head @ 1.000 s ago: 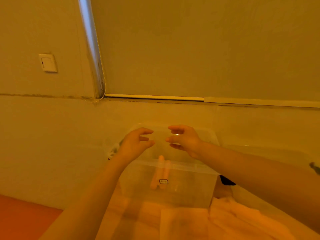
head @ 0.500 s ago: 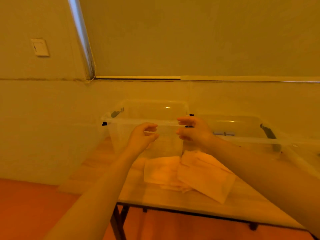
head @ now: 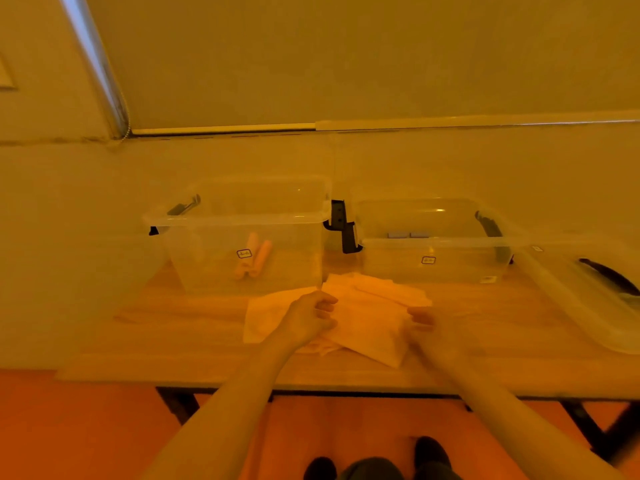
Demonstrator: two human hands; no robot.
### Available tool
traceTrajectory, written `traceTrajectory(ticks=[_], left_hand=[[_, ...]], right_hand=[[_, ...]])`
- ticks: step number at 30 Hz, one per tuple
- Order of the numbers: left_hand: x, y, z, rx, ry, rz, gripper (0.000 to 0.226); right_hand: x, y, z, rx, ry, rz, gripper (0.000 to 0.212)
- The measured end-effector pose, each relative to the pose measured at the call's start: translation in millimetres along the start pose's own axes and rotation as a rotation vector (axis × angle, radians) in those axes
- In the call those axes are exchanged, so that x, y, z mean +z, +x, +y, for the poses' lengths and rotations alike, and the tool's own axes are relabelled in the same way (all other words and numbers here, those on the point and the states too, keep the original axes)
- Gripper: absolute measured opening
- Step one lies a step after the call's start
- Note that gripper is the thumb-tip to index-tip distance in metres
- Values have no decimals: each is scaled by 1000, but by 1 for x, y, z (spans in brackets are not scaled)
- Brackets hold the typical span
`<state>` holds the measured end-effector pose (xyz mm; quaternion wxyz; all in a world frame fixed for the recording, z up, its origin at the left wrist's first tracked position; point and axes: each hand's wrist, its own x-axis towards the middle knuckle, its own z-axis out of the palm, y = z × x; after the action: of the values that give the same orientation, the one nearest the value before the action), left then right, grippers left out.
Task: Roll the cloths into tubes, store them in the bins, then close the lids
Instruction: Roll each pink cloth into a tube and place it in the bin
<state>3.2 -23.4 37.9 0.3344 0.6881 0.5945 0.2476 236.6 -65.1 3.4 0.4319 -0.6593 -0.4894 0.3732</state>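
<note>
I see two bare forearms with no sleeves, watch or rings in sight. My left hand (head: pixel 306 320) shows clear fingers and knuckles; my right hand (head: pixel 433 329) is smeared by motion blur, so its detail is lost. Below and between the hands, dark trouser legs (head: pixel 374 471) end in dark shoes (head: pixel 431 452).

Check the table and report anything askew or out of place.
Nothing looks damaged or spilled. The unrolled cloths lie in a loose, overlapping heap in front of the left bin, which holds two rolled cloths. No lid is on either bin.
</note>
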Motion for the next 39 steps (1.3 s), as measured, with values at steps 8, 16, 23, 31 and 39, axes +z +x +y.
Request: traceTrajectory(ticks=[8,16,23,31,39], left_hand=[[20,8,7,-75,104,-26,56],[27,12,14,-67,74,36,45],[31,10,26,44,-21,-19,34],[34,9,35,-134,-128,-186,33],[33,0,37,-169,-123,-242,34]], right_hand=[[14,-6,16,-153,-226,23,55],[16,-5,22,-165,-90,51,45],[11,-5,26,-175,-63,32,43],[9,-6,33,-202,-58,54,42],[5,-10,34,-209,-16,91,43]])
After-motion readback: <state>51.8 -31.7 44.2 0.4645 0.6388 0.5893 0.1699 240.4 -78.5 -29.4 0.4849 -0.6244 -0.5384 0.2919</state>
